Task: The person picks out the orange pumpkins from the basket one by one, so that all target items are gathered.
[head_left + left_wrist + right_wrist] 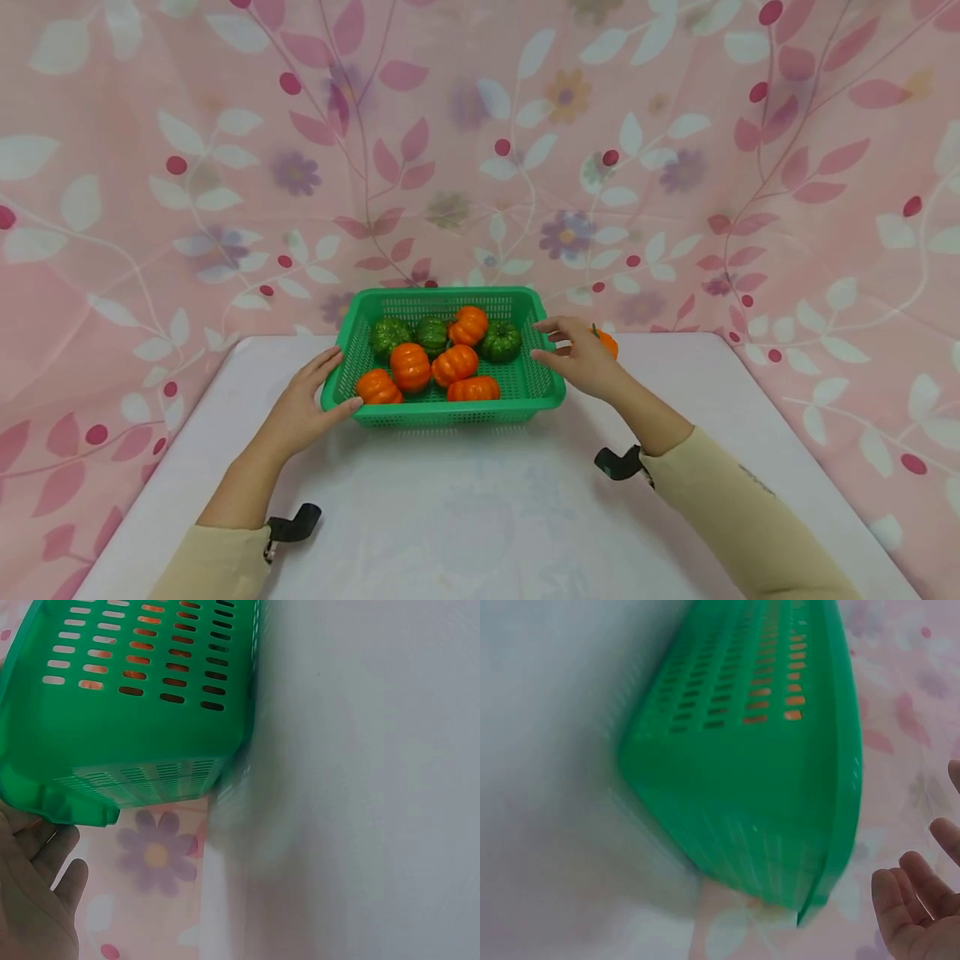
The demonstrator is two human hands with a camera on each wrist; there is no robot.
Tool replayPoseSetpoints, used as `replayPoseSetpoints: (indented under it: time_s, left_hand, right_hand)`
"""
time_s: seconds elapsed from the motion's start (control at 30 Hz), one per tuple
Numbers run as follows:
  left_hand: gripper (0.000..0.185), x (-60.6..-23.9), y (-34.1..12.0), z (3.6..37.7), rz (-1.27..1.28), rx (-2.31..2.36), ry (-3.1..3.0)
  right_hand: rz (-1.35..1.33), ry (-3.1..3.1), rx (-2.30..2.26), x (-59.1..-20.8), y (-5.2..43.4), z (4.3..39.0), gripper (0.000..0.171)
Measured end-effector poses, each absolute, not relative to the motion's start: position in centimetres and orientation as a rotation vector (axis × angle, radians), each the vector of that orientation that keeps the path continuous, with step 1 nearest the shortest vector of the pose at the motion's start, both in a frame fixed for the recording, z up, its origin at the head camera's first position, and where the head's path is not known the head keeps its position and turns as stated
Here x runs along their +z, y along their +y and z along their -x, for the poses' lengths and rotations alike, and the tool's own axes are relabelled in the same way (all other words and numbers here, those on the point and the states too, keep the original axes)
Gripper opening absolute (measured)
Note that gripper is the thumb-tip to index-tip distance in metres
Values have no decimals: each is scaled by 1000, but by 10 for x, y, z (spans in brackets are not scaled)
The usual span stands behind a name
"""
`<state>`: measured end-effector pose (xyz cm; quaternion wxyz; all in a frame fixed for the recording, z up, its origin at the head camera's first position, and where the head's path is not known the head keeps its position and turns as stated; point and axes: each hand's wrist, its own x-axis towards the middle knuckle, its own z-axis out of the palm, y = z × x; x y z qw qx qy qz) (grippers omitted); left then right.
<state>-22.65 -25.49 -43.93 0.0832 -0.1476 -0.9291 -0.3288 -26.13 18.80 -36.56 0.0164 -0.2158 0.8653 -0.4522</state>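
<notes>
A green slotted basket (442, 293) stands at the back middle of the white table. It holds several orange pumpkins (410, 367) and three green ones (500, 341). My left hand (315, 392) lies against the basket's left rim with straight fingers, its thumb at the front left corner. In the left wrist view that hand (34, 900) sits just under the basket's rim (60, 806). My right hand (573, 350) hovers beside the right rim, fingers relaxed and empty. The right wrist view shows the right hand (919, 915) a little apart from the basket (757, 795). One more orange pumpkin (607, 342) lies on the table behind the right hand.
The white table (480, 500) stretches bare towards me in front of the basket. A pink floral cloth (225, 167) hangs behind and drapes past both table sides. Black wrist mounts (296, 525) (618, 462) sit under my forearms.
</notes>
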Motion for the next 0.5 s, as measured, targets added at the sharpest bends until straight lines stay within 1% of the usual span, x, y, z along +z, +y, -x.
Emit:
replayPoseSetpoints:
  time_s: [0.1,0.33,0.5]
  left_hand:
    - [87,-439,-255,227,439,-981,-2776]
    - [87,-439,-255,227,438,-994,-2779]
    - [87,-438,-255,226,439,-1006,-2773]
  right_hand:
    - [702,2676,-1368,-368,176,261,45]
    - [720,2620,-1267,-374,155,265,44]
    - [742,2578,-1175,-379,138,273,37]
